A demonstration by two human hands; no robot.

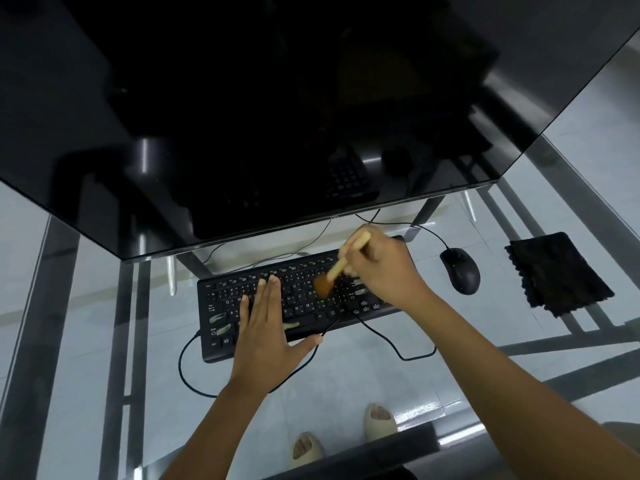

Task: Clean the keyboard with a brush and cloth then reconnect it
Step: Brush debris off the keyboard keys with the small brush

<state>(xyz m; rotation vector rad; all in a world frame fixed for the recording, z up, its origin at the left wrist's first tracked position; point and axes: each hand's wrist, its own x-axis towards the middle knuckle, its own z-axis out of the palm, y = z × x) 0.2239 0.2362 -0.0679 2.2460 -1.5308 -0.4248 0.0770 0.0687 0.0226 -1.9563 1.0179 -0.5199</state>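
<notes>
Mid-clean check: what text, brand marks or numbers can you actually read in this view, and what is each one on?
"Ctrl": bottom-left key of the black corded keyboard.
"A", "Q", "W": letter keys left of the flat left hand.
Other key legends: too small or blurred.
Small mark on the black monitor's lower bezel: unreadable.
Black mouse, black cloth: no text visible.

Black keyboard (pixel 294 303), tan brush (pixel 332 271)

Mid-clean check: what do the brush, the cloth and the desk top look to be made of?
Brush: pale handle, likely wood or bamboo; soft brown bristles. Cloth: black, fuzzy and matte with scalloped edges, probably microfibre. Desk top: clear glass, since feet and floor show through it.
</notes>
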